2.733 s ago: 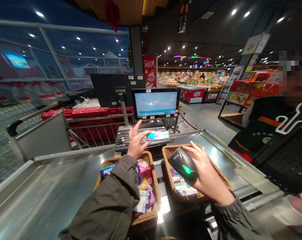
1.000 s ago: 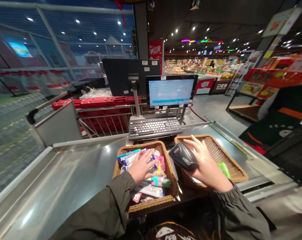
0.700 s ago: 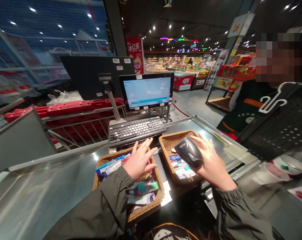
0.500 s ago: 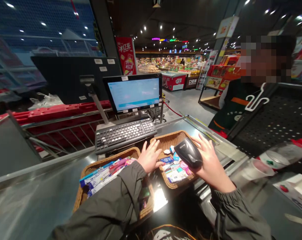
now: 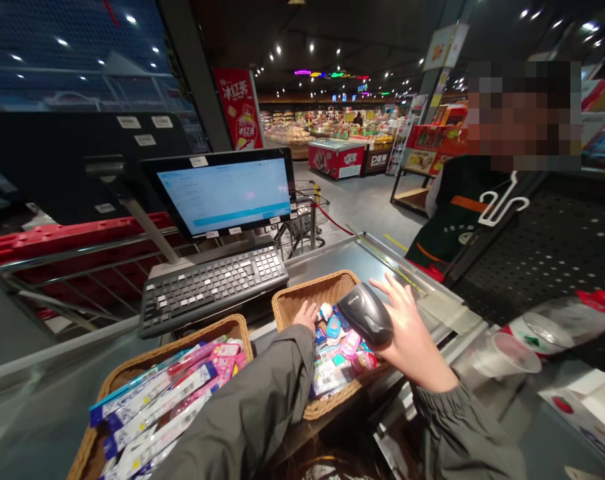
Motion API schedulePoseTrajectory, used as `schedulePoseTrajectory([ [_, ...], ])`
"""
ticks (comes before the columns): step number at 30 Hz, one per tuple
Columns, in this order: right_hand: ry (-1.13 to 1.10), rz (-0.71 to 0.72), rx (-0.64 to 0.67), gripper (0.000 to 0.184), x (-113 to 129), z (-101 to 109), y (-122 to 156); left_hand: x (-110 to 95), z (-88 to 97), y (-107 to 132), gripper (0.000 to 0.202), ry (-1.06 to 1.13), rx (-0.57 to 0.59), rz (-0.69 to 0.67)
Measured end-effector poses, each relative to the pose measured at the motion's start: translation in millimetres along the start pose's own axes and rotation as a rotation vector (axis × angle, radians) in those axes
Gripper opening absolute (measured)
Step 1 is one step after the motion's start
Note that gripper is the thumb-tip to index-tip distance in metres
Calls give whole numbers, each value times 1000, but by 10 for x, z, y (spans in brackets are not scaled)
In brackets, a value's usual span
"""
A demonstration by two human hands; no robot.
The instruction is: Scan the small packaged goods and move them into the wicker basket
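My right hand (image 5: 409, 330) grips a black handheld barcode scanner (image 5: 365, 313) above a wicker basket (image 5: 312, 293) filled with small pink, blue and white packets (image 5: 339, 353). My left hand (image 5: 306, 315) reaches over that basket's near side, its fingers close to the packets, and my dark green sleeve (image 5: 242, 413) hides most of it. A second wicker basket (image 5: 182, 337) sits closer to the left, holding long flat blue-and-white packets (image 5: 152, 400) and pink ones.
A keyboard (image 5: 212, 287) and a till screen (image 5: 222, 197) stand beyond the baskets on a steel counter (image 5: 382, 267). To the right are a co-worker in a dark apron (image 5: 462, 220), a black perforated panel (image 5: 547, 267) and a plastic cup (image 5: 507, 353).
My left hand has moved rightward from the left basket to the right basket, which holds more packets. The view has turned left. The scanner stays in my right hand.
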State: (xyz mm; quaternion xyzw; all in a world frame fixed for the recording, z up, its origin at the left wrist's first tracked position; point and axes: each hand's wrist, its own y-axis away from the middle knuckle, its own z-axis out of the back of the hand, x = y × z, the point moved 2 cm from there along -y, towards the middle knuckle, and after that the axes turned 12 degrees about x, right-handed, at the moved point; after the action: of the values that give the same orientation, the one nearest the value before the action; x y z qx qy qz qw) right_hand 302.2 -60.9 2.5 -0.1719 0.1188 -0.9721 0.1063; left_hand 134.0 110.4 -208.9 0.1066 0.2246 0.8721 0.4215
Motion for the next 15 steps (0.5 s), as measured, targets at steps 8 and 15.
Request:
schedulePoseTrajectory([
  [8,-26,16,10,48,-222,-38,-195,-2,-200,-253,66,18,116,43],
  [15,-67,35,3,44,-280,-86,-301,-28,-175,-218,52,75,89,116],
])
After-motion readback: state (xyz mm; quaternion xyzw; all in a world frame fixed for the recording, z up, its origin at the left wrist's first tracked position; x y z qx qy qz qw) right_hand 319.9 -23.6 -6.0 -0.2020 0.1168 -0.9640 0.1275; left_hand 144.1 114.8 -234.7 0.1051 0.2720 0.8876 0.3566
